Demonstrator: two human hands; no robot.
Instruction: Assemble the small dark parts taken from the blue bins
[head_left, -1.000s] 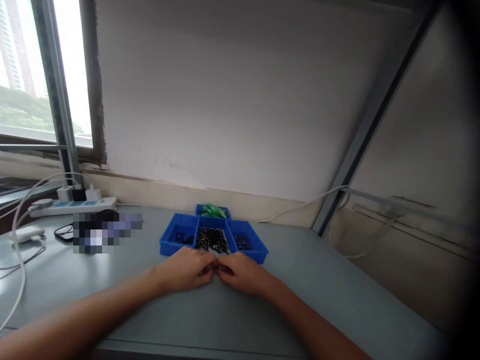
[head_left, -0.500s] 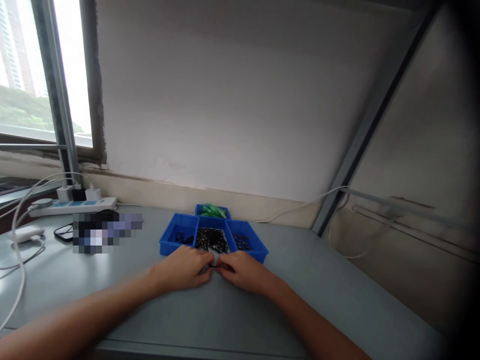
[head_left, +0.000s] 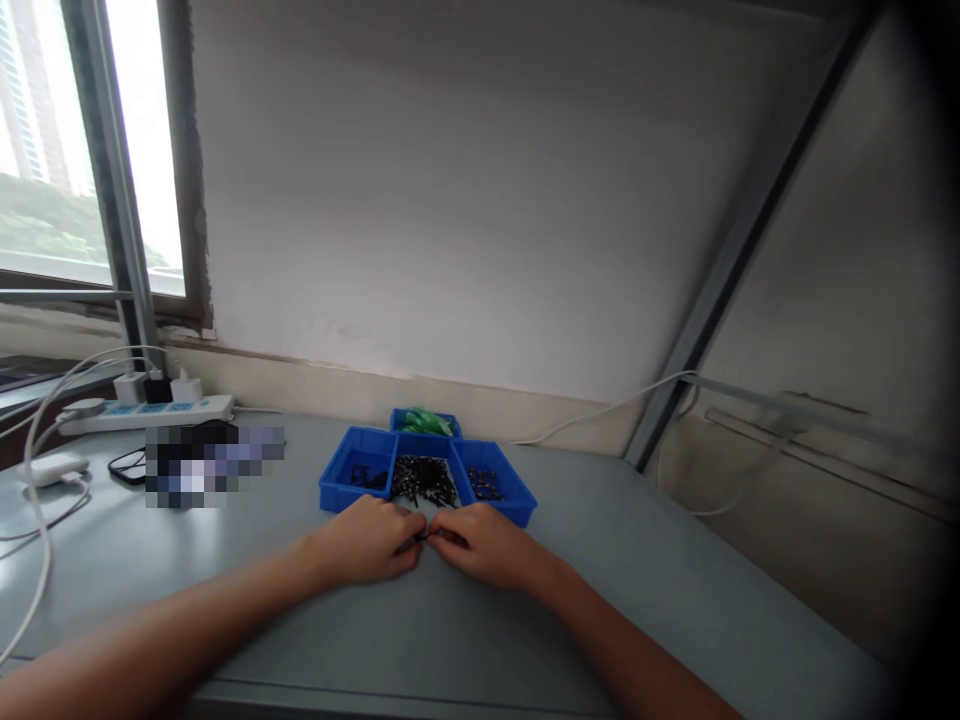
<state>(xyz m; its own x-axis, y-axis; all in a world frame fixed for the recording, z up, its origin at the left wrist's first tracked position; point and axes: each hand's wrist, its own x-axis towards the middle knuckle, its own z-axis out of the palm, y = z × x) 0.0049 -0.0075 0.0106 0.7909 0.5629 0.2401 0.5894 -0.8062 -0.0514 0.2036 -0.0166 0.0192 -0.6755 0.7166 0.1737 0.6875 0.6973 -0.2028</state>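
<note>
My left hand (head_left: 371,540) and my right hand (head_left: 480,545) rest on the grey table (head_left: 465,640), fingertips meeting just in front of the blue trays. Both are closed in a pinch on a small dark part (head_left: 424,537) held between them; it is too small to name. Right behind the hands stand three joined blue trays: the left tray (head_left: 352,470) holds a few black pieces, the middle tray (head_left: 424,480) is full of small dark parts, the right tray (head_left: 491,485) holds some black pieces. A fourth blue tray (head_left: 424,422) behind them holds green items.
A white power strip (head_left: 150,410) with plugs and white cables lies at the far left by the window. A white charger (head_left: 52,467) and a blurred patch (head_left: 214,462) sit left of the trays. A grey metal strut (head_left: 735,250) rises diagonally at the right.
The hands have stayed almost in place, with only small shifts of the fingertips around the tiny dark part. The trays have not moved.
</note>
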